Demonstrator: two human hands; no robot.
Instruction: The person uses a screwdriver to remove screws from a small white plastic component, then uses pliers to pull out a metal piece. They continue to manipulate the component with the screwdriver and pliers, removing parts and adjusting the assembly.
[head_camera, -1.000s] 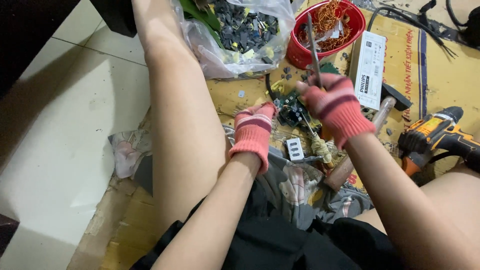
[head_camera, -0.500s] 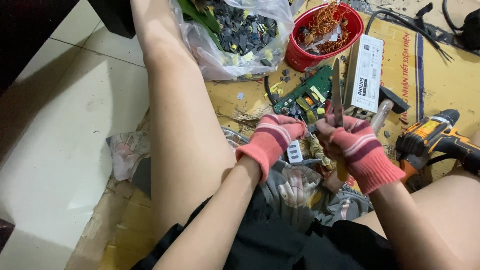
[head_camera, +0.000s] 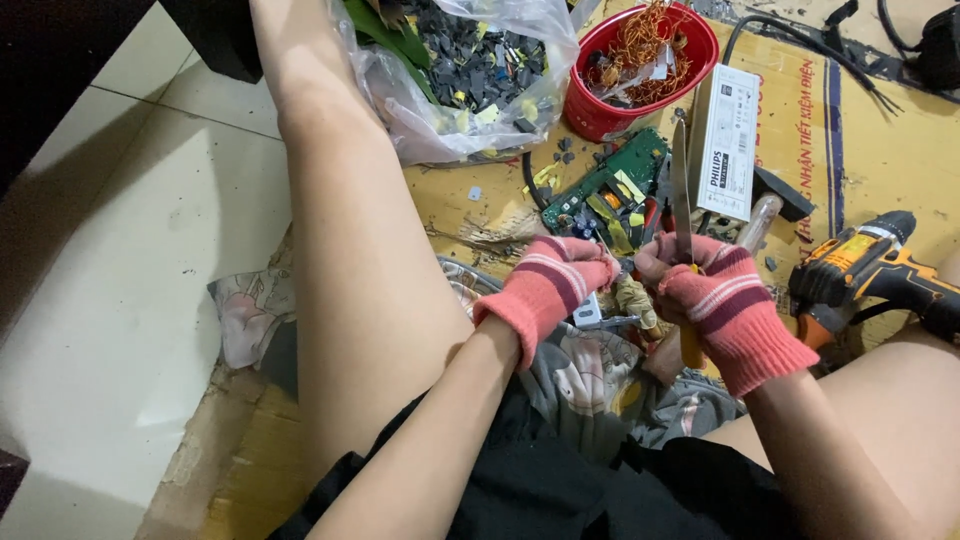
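While seated on cardboard (head_camera: 480, 190), right hand (head_camera: 715, 300) now lowered beside left hand (head_camera: 550, 285), fingers clamped on knife (head_camera: 680, 190), blade up. Left fingers curled on small part (head_camera: 632, 298) over lap. Circuit board (head_camera: 605, 190) uncovered beyond, near red bowl (head_camera: 600, 115); drill (head_camera: 870, 265) right.

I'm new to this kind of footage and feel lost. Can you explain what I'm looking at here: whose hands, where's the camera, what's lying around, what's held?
The camera sits on the person's head, looking down at their own lap and gloved hands. The right hand has a closed grip on a knife, blade pointing up. The left hand pinches a small part I can't identify. On the cardboard floor lie a green circuit board, a red bowl of copper wire, a plastic bag of dark scrap, a white box and an orange drill.
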